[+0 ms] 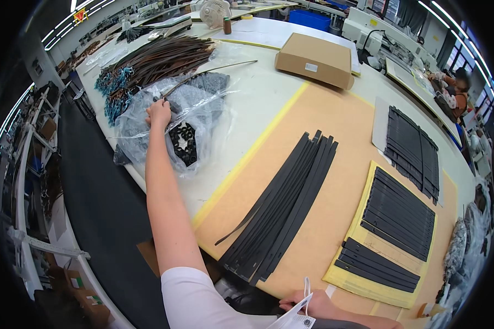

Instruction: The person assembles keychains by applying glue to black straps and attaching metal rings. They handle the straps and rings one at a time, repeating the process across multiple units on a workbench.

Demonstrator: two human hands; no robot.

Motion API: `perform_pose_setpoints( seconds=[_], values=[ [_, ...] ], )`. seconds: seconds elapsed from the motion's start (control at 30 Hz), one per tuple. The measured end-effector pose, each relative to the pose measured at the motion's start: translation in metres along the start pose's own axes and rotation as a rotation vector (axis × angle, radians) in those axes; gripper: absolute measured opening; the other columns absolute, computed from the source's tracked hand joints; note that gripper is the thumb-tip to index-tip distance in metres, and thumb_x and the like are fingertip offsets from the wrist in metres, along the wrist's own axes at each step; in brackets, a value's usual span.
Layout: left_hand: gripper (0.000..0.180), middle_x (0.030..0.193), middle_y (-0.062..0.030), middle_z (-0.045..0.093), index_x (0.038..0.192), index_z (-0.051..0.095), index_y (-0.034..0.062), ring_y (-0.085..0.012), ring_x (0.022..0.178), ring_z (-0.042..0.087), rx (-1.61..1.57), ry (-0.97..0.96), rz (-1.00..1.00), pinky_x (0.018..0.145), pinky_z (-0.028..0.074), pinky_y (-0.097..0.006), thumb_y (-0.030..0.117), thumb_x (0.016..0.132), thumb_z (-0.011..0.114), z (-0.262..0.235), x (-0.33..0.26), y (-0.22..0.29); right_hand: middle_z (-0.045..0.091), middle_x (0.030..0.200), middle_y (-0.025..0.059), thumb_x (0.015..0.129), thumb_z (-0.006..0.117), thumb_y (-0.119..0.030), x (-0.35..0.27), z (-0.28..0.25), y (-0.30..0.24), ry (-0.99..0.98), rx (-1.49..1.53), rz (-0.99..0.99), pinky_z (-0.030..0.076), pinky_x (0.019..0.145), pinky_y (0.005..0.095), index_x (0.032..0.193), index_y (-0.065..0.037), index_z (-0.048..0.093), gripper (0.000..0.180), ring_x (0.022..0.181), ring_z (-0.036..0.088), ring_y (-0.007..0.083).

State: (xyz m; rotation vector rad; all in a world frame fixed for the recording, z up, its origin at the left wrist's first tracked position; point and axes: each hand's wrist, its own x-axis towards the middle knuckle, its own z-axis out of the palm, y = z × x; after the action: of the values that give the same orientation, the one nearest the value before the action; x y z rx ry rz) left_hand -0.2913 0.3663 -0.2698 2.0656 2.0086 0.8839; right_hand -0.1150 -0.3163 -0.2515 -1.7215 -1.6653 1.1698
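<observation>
Likely picking from the clear bag (pixel 204 123) under the tightly curled left hand (pixel 159 112); can't tell any grip there or in the curled right hand (pixel 314 305) near black strips (pixel 292 205); needing a careful pinch next

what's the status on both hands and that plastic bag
Left hand at the plastic bag, grip unclear. Right hand partly behind white dangling item. Thin dark strip crossing bag beside left hand.

Clear plastic bag (pixel 211 118): crumpled, laid on tabletop (pixel 250 112) nr L edge | sm. blk parts (pixel 190 158): bunched in bag | thin dk strip (pixel 219 68): slightly curved, angled up-R, near end held by L fingers (pixel 158 108) | blk flat strips (pixel 291 208): loosely bundled, laid aslant, lower ends uneven
</observation>
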Motion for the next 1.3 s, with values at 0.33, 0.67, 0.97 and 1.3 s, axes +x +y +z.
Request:
perform_pose_setpoints(
  seconds=[0.33,0.67,0.97,1.3],
  values=[
    [0.053,0.132,-0.0122,0.059,0.131,0.058,0.023,-0.0363,0.13,0.043,-0.029,-0.123,0.037,0.106,0.027,-0.058,0.051,0.086,0.057,-0.014,0.001,0.008,0.07,0.09,0.0024,0.086,0.07,-0.015,-0.005,-0.004,-0.018,0.033,0.015,0.002,0.053,0.067,0.0277,0.101,-0.011,0.07,0.015,0.079,0.068,0.0175],
    [0.041,0.118,-0.0115,0.067,0.121,0.067,0.0166,-0.0361,0.118,0.053,-0.183,-0.018,0.022,0.098,0.038,-0.055,0.041,0.093,0.05,0.025,-0.024,0.037,0.071,0.1,0.0035,0.088,0.069,-0.015,-0.014,-0.005,-0.016,0.043,0.189,0.141,0.055,0.077,0.0273,0.11,-0.009,0.068,0.023,0.088,0.069,0.0198],
    [0.014,0.098,-0.0091,0.069,0.108,0.062,0.0032,-0.016,0.083,0.065,-1.628,-0.254,-0.048,0.069,0.048,-0.027,0.007,0.095,0.056,-0.075,-0.118,0.049,0.057,0.063,0.0035,0.082,0.074,-0.02,-0.006,0.006,-0.015,0.22,-0.009,-0.164,0.046,0.048,0.0299,0.088,-0.011,0.068,0.012,0.052,0.059,0.0178],
    [0.009,0.12,-0.0145,0.062,0.106,0.055,0.0024,-0.0159,0.098,0.065,-1.526,-0.884,0.078,0.087,0.05,-0.029,0.0,0.098,0.052,-0.205,-0.491,0.119,0.064,0.114,0.0137,0.101,0.049,-0.033,-0.007,-0.001,-0.02,0.394,1.138,0.024,0.049,0.086,0.0319,0.123,0.0,0.055,0.04,0.101,0.062,0.0193]
  ],
)
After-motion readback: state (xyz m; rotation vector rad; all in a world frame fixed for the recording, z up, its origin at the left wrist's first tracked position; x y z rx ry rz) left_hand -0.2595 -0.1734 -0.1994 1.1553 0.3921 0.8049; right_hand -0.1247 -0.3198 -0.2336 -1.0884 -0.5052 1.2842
